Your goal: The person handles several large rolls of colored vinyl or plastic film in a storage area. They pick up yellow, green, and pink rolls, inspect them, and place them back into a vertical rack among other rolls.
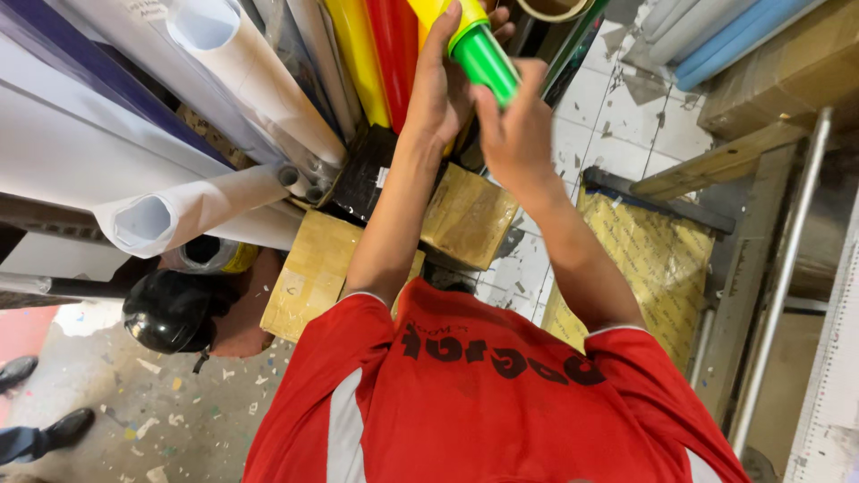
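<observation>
A bright green roll (488, 58) with a yellow end stands among upright rolls at the top middle. My left hand (438, 85) wraps around it from the left, fingers up along the yellow part. From the right, my right hand (514, 130) closes on the roll's lower green end. Both arms reach out from my red shirt (483, 394) at the bottom of the view. Just left of the green roll stand a red roll (395, 45) and a yellow roll (356, 54).
Large white rolls (242, 76) lean at the upper left. Brown wrapped packages (313, 268) and a black helmet (170, 309) lie on the floor. A metal pipe (787, 259) and wooden frame stand at the right. Another person's black shoes (49, 429) show at the lower left.
</observation>
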`<action>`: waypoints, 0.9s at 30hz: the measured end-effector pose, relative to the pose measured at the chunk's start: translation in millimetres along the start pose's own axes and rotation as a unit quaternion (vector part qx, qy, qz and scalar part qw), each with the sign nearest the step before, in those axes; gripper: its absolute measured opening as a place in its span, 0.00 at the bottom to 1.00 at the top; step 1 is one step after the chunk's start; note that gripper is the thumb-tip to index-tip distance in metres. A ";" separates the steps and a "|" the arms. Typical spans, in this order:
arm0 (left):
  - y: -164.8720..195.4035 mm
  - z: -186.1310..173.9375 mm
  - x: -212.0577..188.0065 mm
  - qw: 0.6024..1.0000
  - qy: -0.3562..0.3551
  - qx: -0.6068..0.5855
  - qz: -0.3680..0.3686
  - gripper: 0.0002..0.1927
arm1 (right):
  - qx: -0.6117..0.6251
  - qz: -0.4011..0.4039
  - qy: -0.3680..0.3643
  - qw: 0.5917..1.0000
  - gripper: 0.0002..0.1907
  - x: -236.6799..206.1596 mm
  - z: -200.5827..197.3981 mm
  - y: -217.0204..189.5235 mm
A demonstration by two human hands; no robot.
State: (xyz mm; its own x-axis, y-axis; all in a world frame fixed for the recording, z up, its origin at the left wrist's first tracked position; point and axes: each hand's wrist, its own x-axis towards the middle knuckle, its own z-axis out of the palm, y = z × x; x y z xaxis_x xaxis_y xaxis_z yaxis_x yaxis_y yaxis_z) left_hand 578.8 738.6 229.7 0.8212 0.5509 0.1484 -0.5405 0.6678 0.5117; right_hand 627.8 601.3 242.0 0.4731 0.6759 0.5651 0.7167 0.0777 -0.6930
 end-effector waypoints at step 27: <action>-3.5 -27.8 2.9 0.997 -0.054 0.050 -0.006 0.34 | 0.094 0.074 -0.218 0.969 0.17 35.8 -10.1 -11.8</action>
State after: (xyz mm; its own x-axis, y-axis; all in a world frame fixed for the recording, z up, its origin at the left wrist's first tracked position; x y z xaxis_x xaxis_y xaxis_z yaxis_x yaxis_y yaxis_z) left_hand 578.0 751.7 204.8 0.8451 0.4830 0.2290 -0.5142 0.6174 0.5953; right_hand 641.5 617.3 275.0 0.2736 0.9315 0.2395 0.5329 0.0605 -0.8440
